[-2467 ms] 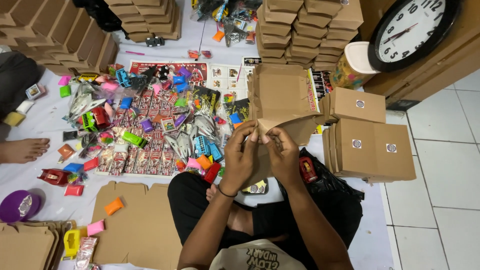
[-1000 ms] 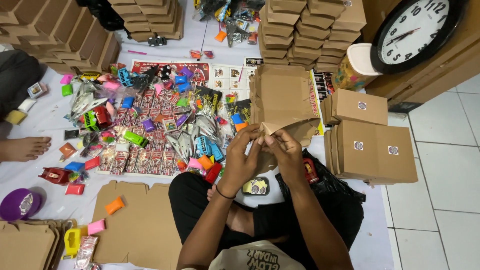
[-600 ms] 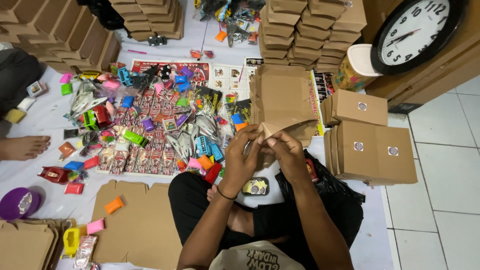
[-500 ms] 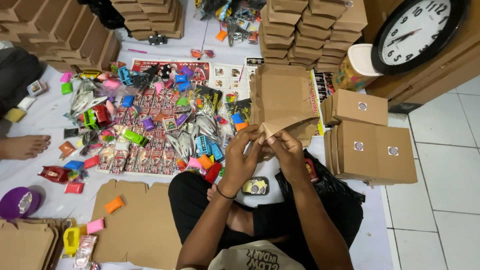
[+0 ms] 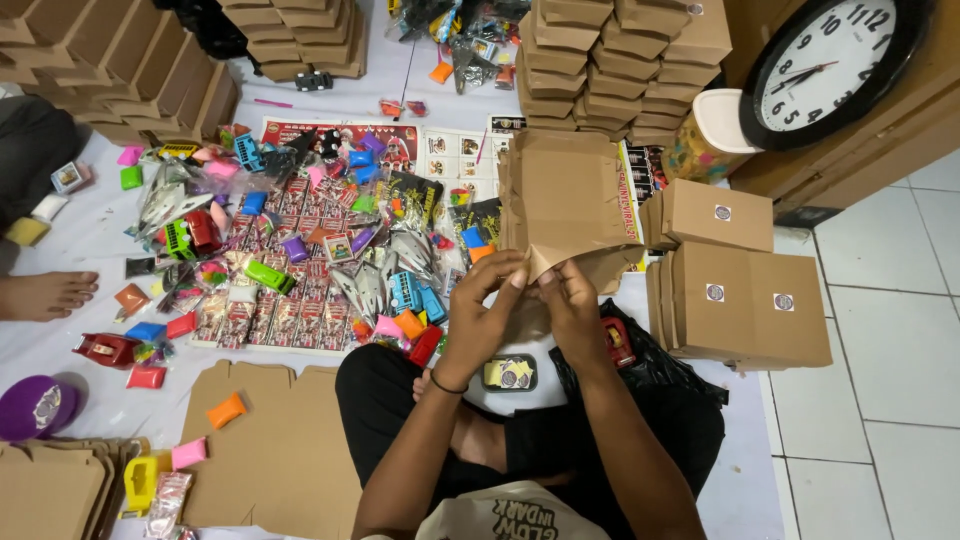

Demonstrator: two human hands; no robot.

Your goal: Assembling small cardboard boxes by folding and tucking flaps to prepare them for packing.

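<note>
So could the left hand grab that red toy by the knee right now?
Probably not right away: the left hand is pinching the cardboard box with the right hand. The red toy lies uncovered just below, though.

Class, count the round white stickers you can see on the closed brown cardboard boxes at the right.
3: one sticker on the upper box, two on the larger lower box. Others may be hidden.

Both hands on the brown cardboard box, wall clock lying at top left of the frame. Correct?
Not quite. The head view shows the left hand and right hand both gripping the brown cardboard box, but the wall clock lies at the top right of the frame, not the top left.
</note>
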